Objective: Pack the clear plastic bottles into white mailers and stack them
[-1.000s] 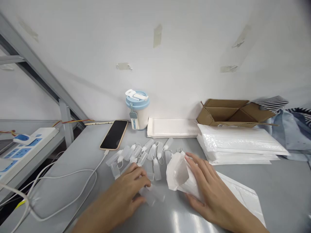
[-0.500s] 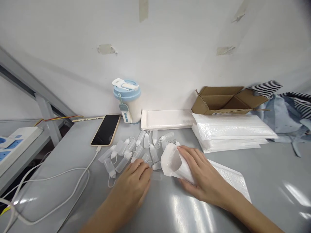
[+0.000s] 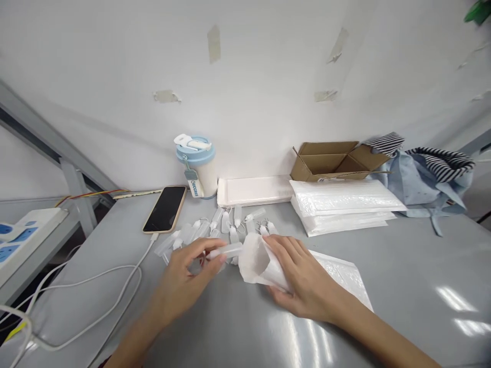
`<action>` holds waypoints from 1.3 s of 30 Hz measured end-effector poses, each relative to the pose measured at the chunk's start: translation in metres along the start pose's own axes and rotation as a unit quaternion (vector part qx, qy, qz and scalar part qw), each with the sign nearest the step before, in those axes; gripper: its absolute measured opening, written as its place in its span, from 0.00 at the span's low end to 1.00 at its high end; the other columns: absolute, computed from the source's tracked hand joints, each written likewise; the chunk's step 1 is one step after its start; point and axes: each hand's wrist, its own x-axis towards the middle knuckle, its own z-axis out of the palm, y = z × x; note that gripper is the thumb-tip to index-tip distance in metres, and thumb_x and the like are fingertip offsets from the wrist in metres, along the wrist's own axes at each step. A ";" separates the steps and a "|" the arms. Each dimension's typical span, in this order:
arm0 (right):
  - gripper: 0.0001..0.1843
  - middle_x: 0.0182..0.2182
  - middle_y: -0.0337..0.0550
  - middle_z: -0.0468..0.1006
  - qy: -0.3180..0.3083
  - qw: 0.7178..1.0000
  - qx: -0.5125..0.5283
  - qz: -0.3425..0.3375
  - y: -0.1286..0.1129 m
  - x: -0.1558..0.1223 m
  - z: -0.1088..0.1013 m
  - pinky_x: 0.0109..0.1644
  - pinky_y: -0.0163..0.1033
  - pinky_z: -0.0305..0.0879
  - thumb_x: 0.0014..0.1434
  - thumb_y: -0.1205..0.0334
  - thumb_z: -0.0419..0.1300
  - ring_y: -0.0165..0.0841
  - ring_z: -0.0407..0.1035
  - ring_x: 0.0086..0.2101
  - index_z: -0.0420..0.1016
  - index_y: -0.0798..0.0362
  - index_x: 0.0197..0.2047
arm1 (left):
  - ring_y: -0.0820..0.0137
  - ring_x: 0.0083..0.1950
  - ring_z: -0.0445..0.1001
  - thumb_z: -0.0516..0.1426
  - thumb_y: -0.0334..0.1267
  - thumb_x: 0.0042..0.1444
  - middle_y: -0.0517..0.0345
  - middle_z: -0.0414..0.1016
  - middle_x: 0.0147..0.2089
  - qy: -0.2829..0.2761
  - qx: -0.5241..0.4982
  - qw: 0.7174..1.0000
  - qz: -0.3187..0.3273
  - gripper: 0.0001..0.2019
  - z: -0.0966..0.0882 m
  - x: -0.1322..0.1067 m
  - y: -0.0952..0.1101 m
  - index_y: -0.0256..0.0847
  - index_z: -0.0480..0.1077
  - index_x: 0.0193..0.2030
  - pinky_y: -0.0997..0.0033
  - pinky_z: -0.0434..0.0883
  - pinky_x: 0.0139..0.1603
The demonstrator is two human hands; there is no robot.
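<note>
L hand (image 3: 183,273) pinching 1 btl (image 3: 231,249) nr mouth of wht mailer (image 3: 271,272); R hand (image 3: 307,281) gripping mailer.

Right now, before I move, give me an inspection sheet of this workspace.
Surface: gray table, glossy, with light reflections.
Working items: translucent bottles clustered at centre; padded envelope, mouth open; envelope stack behind, to the right.
Clutter: phone, lidded tumbler, cardboard box, blue cloth bag.
Grips: left grip pinches held bottle near the padded envelope's mouth; right grip holds that envelope.
Cables: white cable meets phone's lower end, loops at left.
Surroundings: white wall with tape pieces.
</note>
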 end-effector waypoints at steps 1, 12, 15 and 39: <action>0.38 0.54 0.59 0.64 0.001 1.000 0.005 -0.003 -0.003 0.000 0.001 0.52 0.57 0.61 0.51 0.64 0.56 0.50 0.59 0.51 0.48 0.59 0.64 | 0.70 0.34 0.70 0.55 0.47 0.57 0.60 0.75 0.35 -0.004 -0.009 1.000 0.022 0.11 0.003 0.000 0.000 0.47 0.75 0.42 0.76 0.69 0.28; 0.39 0.53 0.57 0.64 0.052 0.996 0.061 -0.023 -0.017 -0.003 0.010 0.51 0.54 0.63 0.49 0.68 0.57 0.47 0.60 0.50 0.46 0.58 0.64 | 0.67 0.44 0.72 0.57 0.40 0.58 0.58 0.78 0.41 0.018 -0.042 0.988 0.148 0.08 0.023 -0.005 0.009 0.46 0.75 0.42 0.68 0.70 0.45; 0.38 0.53 0.56 0.65 0.082 0.995 0.058 -0.017 -0.011 -0.003 0.004 0.50 0.54 0.64 0.51 0.68 0.56 0.47 0.61 0.50 0.47 0.55 0.63 | 0.67 0.38 0.72 0.55 0.46 0.58 0.58 0.77 0.38 0.023 0.023 0.999 0.025 0.10 0.005 -0.001 0.005 0.45 0.74 0.38 0.70 0.69 0.36; 0.37 0.50 0.54 0.66 0.060 0.996 0.070 -0.001 -0.011 0.002 0.010 0.48 0.53 0.61 0.52 0.63 0.57 0.47 0.61 0.49 0.46 0.53 0.62 | 0.70 0.33 0.72 0.55 0.44 0.60 0.63 0.75 0.35 -0.004 0.067 0.990 0.120 0.12 0.008 -0.006 -0.006 0.51 0.72 0.49 0.74 0.69 0.34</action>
